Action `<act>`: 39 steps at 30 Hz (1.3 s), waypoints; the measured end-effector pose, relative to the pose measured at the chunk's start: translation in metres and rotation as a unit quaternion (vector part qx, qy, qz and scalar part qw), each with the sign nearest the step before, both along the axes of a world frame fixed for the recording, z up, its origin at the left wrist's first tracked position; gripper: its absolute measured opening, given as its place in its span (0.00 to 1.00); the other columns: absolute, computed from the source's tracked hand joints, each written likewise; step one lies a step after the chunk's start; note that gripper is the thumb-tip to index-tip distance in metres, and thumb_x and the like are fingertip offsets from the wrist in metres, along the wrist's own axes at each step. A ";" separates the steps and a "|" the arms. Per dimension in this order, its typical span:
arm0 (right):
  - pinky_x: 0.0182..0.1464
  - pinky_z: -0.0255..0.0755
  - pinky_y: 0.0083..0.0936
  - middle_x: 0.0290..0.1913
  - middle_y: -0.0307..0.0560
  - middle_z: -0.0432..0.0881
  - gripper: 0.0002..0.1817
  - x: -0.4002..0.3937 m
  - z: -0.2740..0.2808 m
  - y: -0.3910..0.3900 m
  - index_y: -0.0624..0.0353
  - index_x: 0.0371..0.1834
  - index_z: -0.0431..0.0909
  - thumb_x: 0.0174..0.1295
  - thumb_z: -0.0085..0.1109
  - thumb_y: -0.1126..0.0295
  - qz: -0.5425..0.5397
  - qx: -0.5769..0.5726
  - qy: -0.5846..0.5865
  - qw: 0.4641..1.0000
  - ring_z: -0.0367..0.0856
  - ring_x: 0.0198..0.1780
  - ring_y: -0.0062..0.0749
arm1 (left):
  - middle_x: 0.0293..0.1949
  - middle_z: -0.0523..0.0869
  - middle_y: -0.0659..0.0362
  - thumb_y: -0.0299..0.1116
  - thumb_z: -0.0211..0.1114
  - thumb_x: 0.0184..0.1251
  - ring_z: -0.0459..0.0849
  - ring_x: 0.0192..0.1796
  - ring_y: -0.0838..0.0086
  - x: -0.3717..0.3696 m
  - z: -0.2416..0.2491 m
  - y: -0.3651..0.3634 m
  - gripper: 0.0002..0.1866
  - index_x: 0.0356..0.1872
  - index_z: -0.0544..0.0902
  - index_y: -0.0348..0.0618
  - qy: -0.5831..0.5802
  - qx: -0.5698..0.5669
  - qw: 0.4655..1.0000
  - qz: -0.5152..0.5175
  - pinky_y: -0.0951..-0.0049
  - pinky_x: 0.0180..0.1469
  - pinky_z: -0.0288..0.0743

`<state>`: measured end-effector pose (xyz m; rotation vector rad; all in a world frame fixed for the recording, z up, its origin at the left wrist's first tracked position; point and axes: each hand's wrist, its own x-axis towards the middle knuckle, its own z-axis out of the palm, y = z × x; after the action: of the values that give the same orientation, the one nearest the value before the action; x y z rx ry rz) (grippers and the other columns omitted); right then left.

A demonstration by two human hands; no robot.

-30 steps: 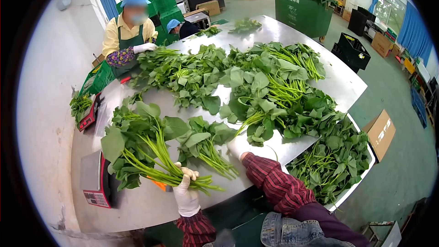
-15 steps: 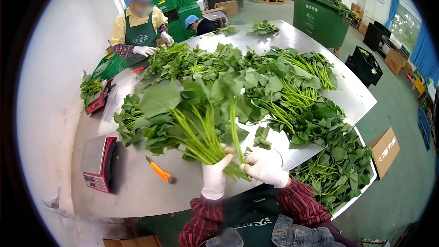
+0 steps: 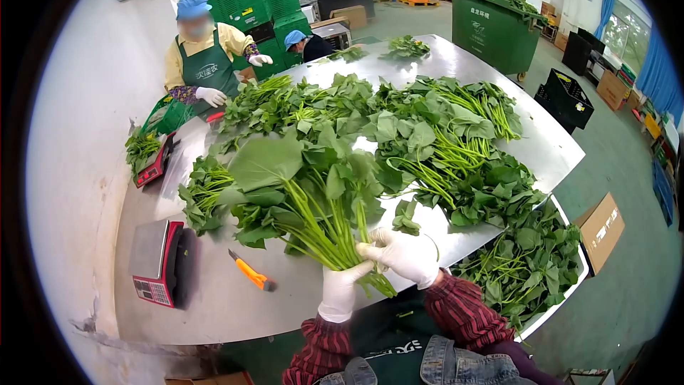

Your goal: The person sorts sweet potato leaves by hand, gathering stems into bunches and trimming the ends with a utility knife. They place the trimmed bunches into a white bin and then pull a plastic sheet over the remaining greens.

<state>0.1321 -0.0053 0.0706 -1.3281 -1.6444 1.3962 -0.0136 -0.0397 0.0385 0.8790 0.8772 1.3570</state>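
A bunch of leafy greens (image 3: pixel 324 217) with long green stems is gripped low on the stems by my left hand (image 3: pixel 340 292), gloved in white. My right hand (image 3: pixel 406 257), also gloved, is closed on stems at the bunch's right side, its fingertips by the left hand's fingers. The cut ends stick out below both hands. An orange utility knife (image 3: pixel 251 271) lies on the metal table (image 3: pixel 285 314) left of the bunch. Beyond my hands, larger heaps of the same greens (image 3: pixel 456 150) cover the middle of the table.
Red digital scales (image 3: pixel 158 264) stand at the left, with another scale (image 3: pixel 155 162) farther back. A white bin (image 3: pixel 581 271) of greens adjoins the table's right edge. Across the table is a person (image 3: pixel 206 64) in a green apron; a large green bin (image 3: pixel 491 32) stands behind.
My right hand has brought its stems left against the bunch in my left hand. The bunch sits slightly lower. Across the table, the person's gloved hands have moved apart, away from the greens.
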 end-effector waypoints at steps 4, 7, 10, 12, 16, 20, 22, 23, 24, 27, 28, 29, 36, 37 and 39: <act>0.28 0.70 0.15 0.25 0.41 0.80 0.15 -0.010 -0.002 -0.010 0.64 0.36 0.75 0.63 0.56 0.59 -0.094 -0.003 0.121 0.988 0.78 0.25 0.17 | 0.37 0.83 0.59 0.18 0.64 0.55 0.81 0.40 0.72 0.001 -0.015 0.003 0.16 0.46 0.77 0.37 -0.016 0.019 0.999 0.021 0.73 0.45 0.75; 0.29 0.72 0.17 0.27 0.43 0.81 0.14 0.003 0.011 -0.027 0.67 0.35 0.74 0.64 0.56 0.63 -0.117 0.016 0.063 0.991 0.78 0.26 0.20 | 0.38 0.81 0.58 0.21 0.65 0.57 0.81 0.42 0.69 -0.002 -0.017 0.004 0.15 0.46 0.75 0.36 -0.077 -0.012 0.996 0.034 0.69 0.48 0.75; 0.31 0.73 0.19 0.29 0.45 0.81 0.12 0.008 -0.014 -0.045 0.68 0.35 0.73 0.67 0.52 0.67 -0.128 -0.002 0.193 0.973 0.78 0.25 0.25 | 0.37 0.79 0.58 0.21 0.63 0.60 0.79 0.40 0.69 -0.001 -0.014 0.006 0.13 0.46 0.74 0.36 -0.143 -0.012 0.989 0.020 0.67 0.48 0.75; 0.31 0.73 0.19 0.30 0.45 0.80 0.11 0.032 -0.019 -0.061 0.66 0.36 0.73 0.68 0.51 0.67 -0.165 0.118 0.175 0.963 0.78 0.25 0.24 | 0.38 0.78 0.58 0.21 0.62 0.60 0.79 0.40 0.69 -0.010 -0.014 0.012 0.13 0.46 0.74 0.37 -0.171 -0.006 0.985 0.014 0.67 0.47 0.76; 0.28 0.71 0.18 0.26 0.42 0.78 0.12 0.092 -0.015 -0.078 0.64 0.33 0.73 0.69 0.49 0.65 -0.419 0.147 0.205 0.873 0.77 0.24 0.22 | 0.39 0.76 0.59 0.22 0.60 0.62 0.77 0.40 0.69 -0.038 -0.022 0.019 0.18 0.52 0.71 0.40 -0.215 0.022 0.976 -0.009 0.64 0.47 0.76; 0.28 0.73 0.35 0.24 0.58 0.80 0.21 0.231 -0.086 -0.095 0.67 0.29 0.73 0.61 0.58 0.55 -0.399 0.043 -0.480 0.780 0.80 0.25 0.46 | 0.39 0.75 0.59 0.23 0.62 0.61 0.77 0.41 0.69 -0.046 -0.019 0.016 0.28 0.62 0.65 0.48 -0.254 0.047 0.965 -0.048 0.63 0.48 0.75; 0.31 0.72 0.41 0.23 0.64 0.78 0.27 0.256 -0.104 -0.117 0.68 0.25 0.73 0.58 0.59 0.49 -0.404 0.049 -0.570 0.713 0.80 0.28 0.55 | 0.40 0.78 0.57 0.22 0.63 0.59 0.79 0.43 0.66 -0.046 -0.022 0.016 0.25 0.59 0.67 0.44 -0.270 0.057 0.960 -0.052 0.59 0.48 0.76; 0.30 0.72 0.42 0.22 0.62 0.79 0.27 0.264 -0.113 -0.117 0.68 0.23 0.73 0.58 0.58 0.49 -0.405 0.012 -0.533 0.743 0.80 0.27 0.54 | 0.41 0.79 0.56 0.22 0.63 0.59 0.79 0.43 0.65 -0.045 -0.023 0.016 0.26 0.59 0.67 0.44 -0.261 0.052 0.962 -0.060 0.59 0.48 0.76; 0.29 0.71 0.42 0.19 0.60 0.78 0.25 0.227 -0.066 -0.114 0.66 0.22 0.73 0.59 0.59 0.50 -0.412 -0.008 -0.425 0.806 0.80 0.27 0.53 | 0.43 0.80 0.56 0.22 0.64 0.58 0.79 0.43 0.64 -0.044 -0.024 0.015 0.26 0.59 0.67 0.44 -0.253 0.046 0.964 -0.068 0.59 0.47 0.76; 0.25 0.69 0.36 0.19 0.58 0.77 0.21 0.196 -0.083 -0.097 0.63 0.23 0.76 0.61 0.58 0.54 -0.363 0.090 -0.373 0.849 0.79 0.22 0.48 | 0.42 0.80 0.57 0.22 0.64 0.58 0.80 0.42 0.65 -0.039 -0.026 0.014 0.27 0.59 0.67 0.46 -0.246 0.044 0.966 -0.072 0.59 0.46 0.75; 0.24 0.69 0.34 0.20 0.58 0.77 0.19 0.167 -0.065 -0.087 0.62 0.25 0.77 0.61 0.58 0.56 -0.332 0.102 -0.341 0.873 0.78 0.20 0.47 | 0.41 0.78 0.59 0.23 0.64 0.59 0.79 0.41 0.67 -0.038 -0.025 0.013 0.27 0.60 0.67 0.48 -0.235 0.040 0.969 -0.069 0.59 0.45 0.75; 0.23 0.69 0.32 0.19 0.56 0.77 0.17 0.155 -0.073 -0.078 0.63 0.26 0.78 0.62 0.58 0.57 -0.294 0.161 -0.292 0.896 0.78 0.19 0.43 | 0.41 0.78 0.59 0.23 0.64 0.59 0.79 0.41 0.67 -0.037 -0.025 0.013 0.27 0.60 0.67 0.48 -0.234 0.041 0.969 -0.068 0.59 0.45 0.75; 0.22 0.69 0.22 0.19 0.44 0.76 0.15 0.041 -0.005 -0.033 0.65 0.29 0.79 0.64 0.57 0.61 -0.066 0.050 -0.056 0.995 0.74 0.17 0.23 | 0.40 0.78 0.59 0.22 0.63 0.57 0.79 0.41 0.65 -0.039 -0.021 0.004 0.26 0.58 0.68 0.46 -0.227 0.024 0.969 -0.092 0.58 0.46 0.75; 0.22 0.69 0.22 0.19 0.44 0.76 0.15 0.031 -0.003 -0.026 0.65 0.29 0.79 0.64 0.57 0.61 -0.065 0.048 -0.056 0.995 0.74 0.17 0.23 | 0.40 0.78 0.59 0.22 0.63 0.57 0.78 0.41 0.65 -0.038 -0.021 0.004 0.26 0.58 0.68 0.46 -0.229 0.020 0.968 -0.103 0.58 0.47 0.75; 0.22 0.69 0.20 0.19 0.41 0.76 0.15 0.013 -0.002 -0.012 0.66 0.34 0.78 0.65 0.56 0.62 -0.010 0.225 -0.053 0.973 0.74 0.17 0.21 | 0.40 0.78 0.59 0.23 0.63 0.57 0.78 0.40 0.65 -0.035 -0.019 0.001 0.24 0.56 0.69 0.44 -0.236 0.000 0.965 -0.117 0.58 0.46 0.75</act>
<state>0.1447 -0.0168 0.0685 -1.1589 -1.8713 0.8768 -0.0485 -0.0389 0.0199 0.5980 0.3896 1.2813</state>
